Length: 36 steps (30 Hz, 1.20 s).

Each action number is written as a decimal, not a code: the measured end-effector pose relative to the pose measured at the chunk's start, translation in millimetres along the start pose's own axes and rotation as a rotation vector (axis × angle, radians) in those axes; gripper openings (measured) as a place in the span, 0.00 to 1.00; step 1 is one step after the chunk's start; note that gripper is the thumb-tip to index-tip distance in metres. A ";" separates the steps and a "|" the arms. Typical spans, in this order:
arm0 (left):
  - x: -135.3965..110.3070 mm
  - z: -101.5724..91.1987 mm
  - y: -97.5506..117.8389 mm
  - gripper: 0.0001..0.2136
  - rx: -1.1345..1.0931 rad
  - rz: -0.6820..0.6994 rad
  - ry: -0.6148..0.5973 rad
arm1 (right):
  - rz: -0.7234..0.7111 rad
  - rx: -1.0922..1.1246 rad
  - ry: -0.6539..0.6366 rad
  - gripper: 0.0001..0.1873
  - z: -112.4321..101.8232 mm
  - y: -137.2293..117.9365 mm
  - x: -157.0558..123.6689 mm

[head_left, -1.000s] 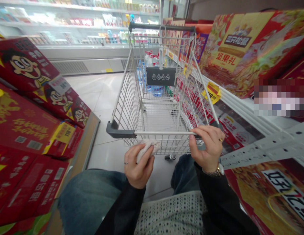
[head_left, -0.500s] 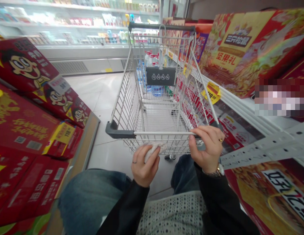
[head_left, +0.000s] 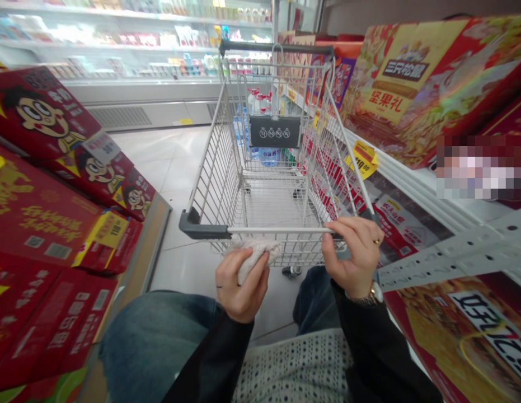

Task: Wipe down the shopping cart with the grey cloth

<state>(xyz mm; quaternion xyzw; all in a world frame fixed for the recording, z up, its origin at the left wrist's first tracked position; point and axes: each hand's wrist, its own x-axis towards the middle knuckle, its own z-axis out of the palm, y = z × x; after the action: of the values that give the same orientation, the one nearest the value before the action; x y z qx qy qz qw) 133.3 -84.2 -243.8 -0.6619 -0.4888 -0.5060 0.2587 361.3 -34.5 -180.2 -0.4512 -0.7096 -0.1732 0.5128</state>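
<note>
A wire shopping cart (head_left: 281, 230) with grey plastic corners stands right before me, its basket showing bare wire floor. My left hand (head_left: 242, 282) is closed round a crumpled white cloth (head_left: 257, 256), held against the wire end of the cart just below the top rail. Whether the cloth presses on the wires or only hangs close, I cannot tell. My right hand (head_left: 355, 252) grips the right end of that rail, near the grey corner, thumb beneath and fingers over the top. A dark plate (head_left: 275, 131) with round symbols hangs at the cart's far end.
Stacked red cartons (head_left: 46, 120) line the left side on a low wooden platform (head_left: 153, 235). On the right, a white shelf (head_left: 423, 193) carries gift boxes (head_left: 398, 84). Bottled water packs (head_left: 268, 157) sit beyond the cart, before a refrigerated display (head_left: 138, 56).
My left hand and the cloth have shifted slightly to the left along the cart's end, and more of the cloth shows. My right hand keeps its hold on the rail.
</note>
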 end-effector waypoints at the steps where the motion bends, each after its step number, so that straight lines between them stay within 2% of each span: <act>1: -10.1 3.2 -2.3 0.24 -0.016 0.003 -0.045 | 0.000 0.003 0.000 0.07 0.1 0.1 0.0; 4: -40.2 10.5 -8.3 0.22 -0.041 0.026 -0.153 | -0.001 0.005 -0.003 0.08 0.4 0.5 -0.1; 7: -49.8 9.4 -8.4 0.22 -0.047 0.016 -0.195 | 0.009 0.009 -0.009 0.07 0.3 0.0 -0.2; 9: -39.5 3.0 -4.4 0.23 -0.059 0.006 -0.165 | 0.017 0.013 -0.009 0.07 0.1 -0.7 -0.3; 12: -8.6 -8.8 4.3 0.26 -0.055 0.024 -0.037 | 0.019 0.006 -0.006 0.07 0.0 -1.6 -0.8; 16: 21.2 -11.0 11.5 0.26 -0.030 0.045 -0.020 | 0.026 0.003 -0.006 0.07 -0.4 -1.3 -2.1; 19: 14.0 -0.7 11.5 0.23 -0.053 0.031 -0.020 | 0.028 0.012 -0.020 0.07 -1.6 -0.9 -1.9; 24: -14.9 11.5 10.8 0.21 -0.086 0.036 -0.155 | 0.026 0.025 -0.022 0.08 -1.8 -0.8 -0.9; 27: 0.0 4.2 15.9 0.22 -0.043 0.070 -0.114 | 0.033 0.022 -0.024 0.08 -0.8 -0.8 -1.5; 29: 24.3 -3.9 21.1 0.24 -0.012 0.073 -0.024 | 0.032 0.020 -0.020 0.08 -0.8 -1.0 -2.0; 32: 56.8 -10.8 27.2 0.25 0.009 0.094 0.035 | 0.026 0.019 -0.011 0.07 -1.6 -1.4 -2.2; 34: 60.1 -7.8 29.1 0.24 -0.006 0.114 0.045 | 0.027 0.019 -0.018 0.07 -2.2 -1.4 -2.0; 36: 45.4 0.9 28.9 0.23 -0.040 0.107 0.007 | 0.029 0.022 -0.031 0.07 -2.4 -1.3 -1.7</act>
<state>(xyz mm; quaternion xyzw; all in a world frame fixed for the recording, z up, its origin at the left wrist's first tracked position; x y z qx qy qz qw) 160.4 -77.3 -197.9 -0.6903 -0.4416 -0.5034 0.2739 361.7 -37.7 -180.3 -0.4582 -0.7127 -0.1511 0.5092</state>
